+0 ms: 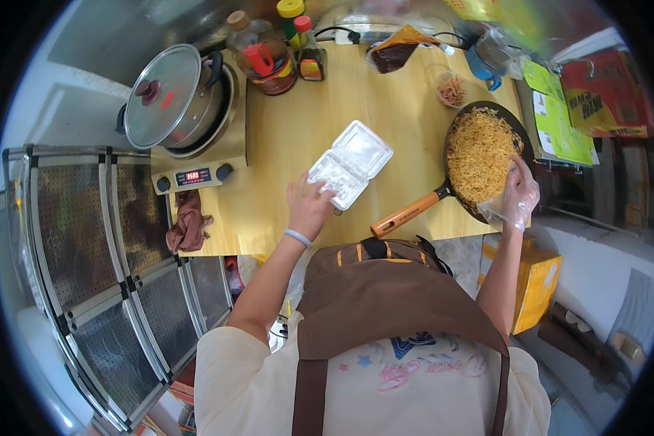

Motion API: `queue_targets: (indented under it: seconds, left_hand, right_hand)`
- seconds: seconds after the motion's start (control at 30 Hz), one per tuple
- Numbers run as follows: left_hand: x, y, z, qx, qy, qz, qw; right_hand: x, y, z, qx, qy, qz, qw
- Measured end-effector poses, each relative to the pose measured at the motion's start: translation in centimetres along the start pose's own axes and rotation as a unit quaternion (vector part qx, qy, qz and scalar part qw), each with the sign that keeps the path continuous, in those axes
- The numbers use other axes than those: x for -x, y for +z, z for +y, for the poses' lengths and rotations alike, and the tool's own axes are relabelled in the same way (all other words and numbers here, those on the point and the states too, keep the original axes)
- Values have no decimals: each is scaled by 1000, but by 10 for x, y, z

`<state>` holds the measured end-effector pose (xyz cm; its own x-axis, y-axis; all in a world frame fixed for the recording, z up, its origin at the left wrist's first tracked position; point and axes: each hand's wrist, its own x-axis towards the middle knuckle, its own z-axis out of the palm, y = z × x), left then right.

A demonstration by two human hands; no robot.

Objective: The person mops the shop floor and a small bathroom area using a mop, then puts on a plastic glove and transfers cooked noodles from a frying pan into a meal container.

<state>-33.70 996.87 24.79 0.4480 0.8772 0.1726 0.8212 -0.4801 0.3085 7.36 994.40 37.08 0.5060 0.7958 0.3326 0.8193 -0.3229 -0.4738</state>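
My left hand, bare and with a bangle at the wrist, has its fingers spread at the near left edge of an opened white foam takeaway box. Whether the fingertips press on the box is hard to tell. The box lies on the wooden table with its lid folded back. To the right, a frying pan with a wooden handle is heaped with fried noodles. My right hand, in a clear plastic glove, is at the right side of the noodles with its fingers bent; whether it pinches any is hidden.
An induction cooker with a lidded pot stands at the left, a brown cloth below it. Sauce bottles, a sauce pouch, a tub of shredded food and a blue-handled jug stand along the back.
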Motion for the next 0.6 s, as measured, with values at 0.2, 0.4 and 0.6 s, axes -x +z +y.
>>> queue_targets:
  seconds: [0.2, 0.4, 0.6]
  left_hand:
    - [15, -13, -1, 25, -28, -35, 999]
    - [18, -3, 2, 95, -12, -34, 995]
    - [18, -6, 7, 70, -50, -89, 992]
  right_hand:
    - [12, -9, 82, -8, 108, -36, 993]
    - [6, 11, 88, 62, 102, -46, 992]
    - [1, 22, 86, 53, 120, 38, 991]
